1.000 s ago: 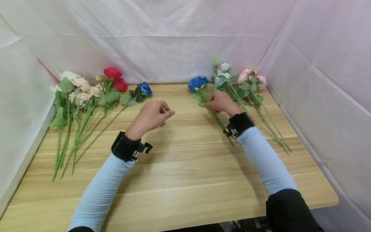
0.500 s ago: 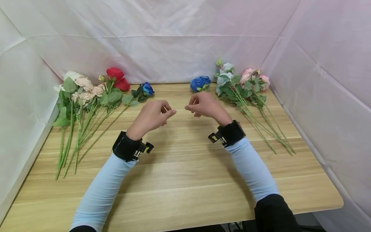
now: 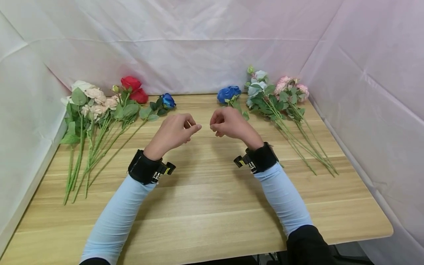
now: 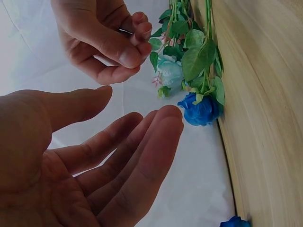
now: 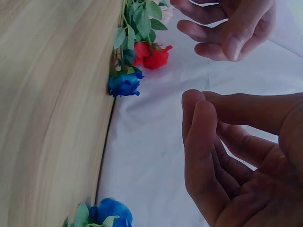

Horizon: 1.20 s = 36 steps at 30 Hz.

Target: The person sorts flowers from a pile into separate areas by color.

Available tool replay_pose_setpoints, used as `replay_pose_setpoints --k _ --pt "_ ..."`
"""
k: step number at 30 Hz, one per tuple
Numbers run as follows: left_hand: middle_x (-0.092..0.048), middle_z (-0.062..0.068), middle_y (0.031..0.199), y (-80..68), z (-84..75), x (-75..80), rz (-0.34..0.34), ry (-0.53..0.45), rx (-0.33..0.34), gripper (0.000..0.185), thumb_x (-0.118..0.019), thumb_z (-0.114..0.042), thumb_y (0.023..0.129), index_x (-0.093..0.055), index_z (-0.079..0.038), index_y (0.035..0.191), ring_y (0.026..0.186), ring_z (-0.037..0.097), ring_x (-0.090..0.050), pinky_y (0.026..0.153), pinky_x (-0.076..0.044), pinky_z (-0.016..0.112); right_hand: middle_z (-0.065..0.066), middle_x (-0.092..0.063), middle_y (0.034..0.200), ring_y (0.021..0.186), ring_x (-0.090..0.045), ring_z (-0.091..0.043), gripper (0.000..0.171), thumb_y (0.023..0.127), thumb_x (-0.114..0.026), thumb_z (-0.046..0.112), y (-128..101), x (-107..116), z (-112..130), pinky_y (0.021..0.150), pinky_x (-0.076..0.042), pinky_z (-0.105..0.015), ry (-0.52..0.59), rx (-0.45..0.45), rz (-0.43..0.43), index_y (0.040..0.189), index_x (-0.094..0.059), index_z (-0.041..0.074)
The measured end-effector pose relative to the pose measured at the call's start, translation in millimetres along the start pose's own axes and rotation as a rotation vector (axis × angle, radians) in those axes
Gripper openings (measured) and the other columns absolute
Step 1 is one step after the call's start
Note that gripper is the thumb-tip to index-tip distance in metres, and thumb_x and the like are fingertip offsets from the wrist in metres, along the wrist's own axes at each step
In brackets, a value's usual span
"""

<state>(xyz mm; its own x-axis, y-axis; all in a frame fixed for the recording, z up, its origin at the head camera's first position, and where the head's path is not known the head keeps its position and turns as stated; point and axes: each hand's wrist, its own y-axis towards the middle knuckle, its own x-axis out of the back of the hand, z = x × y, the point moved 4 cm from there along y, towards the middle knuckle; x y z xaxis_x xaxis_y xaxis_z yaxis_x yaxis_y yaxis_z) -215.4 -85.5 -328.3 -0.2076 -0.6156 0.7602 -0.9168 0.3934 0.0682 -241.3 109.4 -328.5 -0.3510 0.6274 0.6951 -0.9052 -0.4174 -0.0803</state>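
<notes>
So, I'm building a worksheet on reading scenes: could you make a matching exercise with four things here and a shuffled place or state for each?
Things
1. Red flowers
2. Pink flowers
3. Left hand
4. Larger blue flower

Places and states
A. Furthest right of the flowers in the head view
B. Just beyond the right hand
C. Between the cream flowers and the smaller blue flower
D. Holding nothing, thumb apart from its fingers

Right pairs: 1-C, 2-A, 3-D, 4-B.

on table (image 3: 205, 209), left: one flower group (image 3: 97, 110) | on table, right: other flower group (image 3: 260, 90) | behind table: cloth (image 3: 185, 55)
</notes>
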Motion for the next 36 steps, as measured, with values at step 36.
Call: replay_pose_setpoints --k 36 --pt "-0.065 0.037 0.11 -26.5 173.1 78.9 -0.048 0.392 0.602 0.032 -0.077 -0.027 0.088 -0.066 0.003 0.095 0.096 0.056 -0.064 0.078 -0.051 0.067 -0.015 -0.075 0.092 0.073 -0.074 -0.021 0.005 0.099 -0.067 0.01 1 -3 -7 0.068 -0.062 -0.033 -0.007 -0.006 0.024 0.1 -0.07 0.006"
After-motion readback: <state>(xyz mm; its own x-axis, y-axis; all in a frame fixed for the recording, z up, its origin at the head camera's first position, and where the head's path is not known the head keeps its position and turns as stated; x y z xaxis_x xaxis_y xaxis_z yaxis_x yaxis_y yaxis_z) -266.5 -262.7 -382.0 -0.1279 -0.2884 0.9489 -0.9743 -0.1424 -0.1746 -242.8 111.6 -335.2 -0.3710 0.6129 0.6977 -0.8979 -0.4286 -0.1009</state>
